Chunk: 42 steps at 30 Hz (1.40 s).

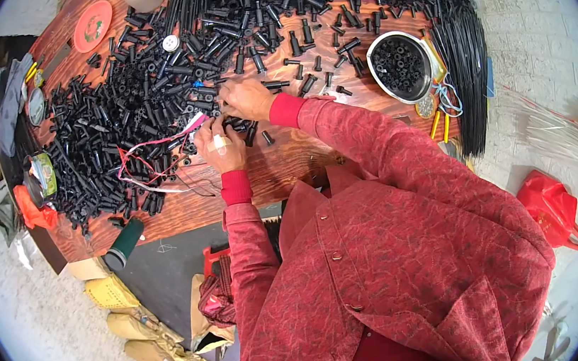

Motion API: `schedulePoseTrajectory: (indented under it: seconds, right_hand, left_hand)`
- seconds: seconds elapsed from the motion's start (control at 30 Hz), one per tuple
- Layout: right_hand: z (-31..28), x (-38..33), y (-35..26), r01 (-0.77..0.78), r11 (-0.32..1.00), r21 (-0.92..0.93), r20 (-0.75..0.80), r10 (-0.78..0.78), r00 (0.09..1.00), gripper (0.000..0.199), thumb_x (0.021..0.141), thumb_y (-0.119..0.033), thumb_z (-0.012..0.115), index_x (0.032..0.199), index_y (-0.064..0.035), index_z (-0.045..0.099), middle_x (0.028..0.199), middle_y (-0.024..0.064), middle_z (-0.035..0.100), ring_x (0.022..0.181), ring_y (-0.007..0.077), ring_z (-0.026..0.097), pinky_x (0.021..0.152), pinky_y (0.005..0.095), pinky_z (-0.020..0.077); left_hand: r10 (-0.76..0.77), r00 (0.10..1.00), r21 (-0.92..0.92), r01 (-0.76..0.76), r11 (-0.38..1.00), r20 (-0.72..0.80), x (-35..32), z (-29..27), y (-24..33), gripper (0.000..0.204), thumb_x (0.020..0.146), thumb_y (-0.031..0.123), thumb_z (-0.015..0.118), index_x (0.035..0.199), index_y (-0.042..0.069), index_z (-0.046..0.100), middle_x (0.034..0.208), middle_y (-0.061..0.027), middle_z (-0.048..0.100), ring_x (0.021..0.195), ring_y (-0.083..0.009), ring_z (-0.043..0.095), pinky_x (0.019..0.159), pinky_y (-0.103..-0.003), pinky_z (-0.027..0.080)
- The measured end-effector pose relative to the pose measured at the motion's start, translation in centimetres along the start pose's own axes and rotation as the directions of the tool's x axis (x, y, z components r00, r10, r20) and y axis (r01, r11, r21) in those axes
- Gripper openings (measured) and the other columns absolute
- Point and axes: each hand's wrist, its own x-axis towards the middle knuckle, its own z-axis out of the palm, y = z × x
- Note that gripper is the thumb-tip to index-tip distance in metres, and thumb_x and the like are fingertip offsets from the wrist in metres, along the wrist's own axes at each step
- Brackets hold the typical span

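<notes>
My left hand, with a pale plaster across its back, rests at the table's near side with its fingers curled. Just beyond it, my right hand reaches in from the right, its fingers bent inward and close to the left fingertips. Whatever they grip is hidden behind the fingers. Black tubular parts lie beside both hands. Left of my left hand, a loop of pink and white ribbon is spread over the black parts. A small blue piece shows near my right fingertips.
A large heap of black parts covers the wooden table on the left. At right stand a metal bowl of small black pieces, yellow-handled pliers and bundled black rods. A dark green cylinder lies at the near left edge.
</notes>
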Motion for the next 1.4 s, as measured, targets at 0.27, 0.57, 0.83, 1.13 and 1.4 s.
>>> schedulePoseTrajectory:
  seconds: [0.27,0.57,0.83,1.13,1.4]
  right_hand:
    - [-13.1,-12.1,6.4,-0.288,0.943,0.168,-0.222,0.321,0.921,0.029,0.091,-0.032,0.07,0.11,-0.0086,0.072,0.099,0.0123,0.071,0.086,0.0285,0.071,0.077,0.0382,0.0574]
    - [-18.7,-24.4,14.5,-0.655,0.753,-0.063,-0.422,0.575,0.701,0.028,0.088,-0.029,0.077,0.106,-0.0077,0.072,0.1,0.0101,0.071,0.079,0.0269,0.07,0.071,0.0382,0.0556]
    - [-10.1,-6.8,8.1,-0.178,0.979,0.096,-0.306,0.199,0.931,0.02,0.093,-0.027,0.065,0.111,-0.017,0.066,0.104,0.0067,0.061,0.087,0.029,0.068,0.072,0.0459,0.057]
    - [-8.0,-2.8,11.1,-0.207,0.967,-0.152,-0.332,0.147,0.932,0.021,0.082,-0.011,0.067,0.103,-0.0128,0.067,0.096,0.0075,0.061,0.078,0.0293,0.07,0.064,0.0412,0.0568]
    - [-6.9,-0.9,10.9,-0.123,0.969,-0.213,-0.221,0.075,0.973,0.03,0.083,-0.015,0.069,0.113,-0.017,0.072,0.103,0.0051,0.066,0.081,0.0276,0.071,0.064,0.0408,0.0569]
  left_hand:
    - [-0.005,1.0,0.141,0.008,0.99,-0.023,0.1,1.2,-1.9,0.03,0.089,0.022,0.071,0.116,0.009,0.069,0.102,-0.0115,0.07,0.098,-0.0321,0.063,0.092,-0.045,0.045]
    - [-0.047,0.998,0.023,0.047,0.999,0.031,2.6,3.6,0.5,0.028,0.087,0.021,0.074,0.113,0.013,0.07,0.094,-0.0057,0.071,0.094,-0.0293,0.063,0.086,-0.044,0.047]
    - [-0.021,1.0,-0.158,0.024,0.987,0.022,3.1,5.5,0.7,0.023,0.088,0.014,0.073,0.11,0.009,0.07,0.093,-0.0094,0.071,0.089,-0.031,0.067,0.078,-0.043,0.054]
    - [-0.062,0.996,-0.25,0.078,0.965,0.07,4.3,5.8,1.9,0.023,0.089,0.009,0.069,0.112,0.009,0.071,0.098,-0.0111,0.07,0.092,-0.0292,0.067,0.083,-0.039,0.055]
    - [-0.058,0.994,-0.286,0.081,0.955,0.089,4.2,6.7,1.6,0.037,0.085,0.004,0.072,0.121,0.01,0.069,0.102,-0.0091,0.067,0.08,-0.0227,0.065,0.077,-0.035,0.055]
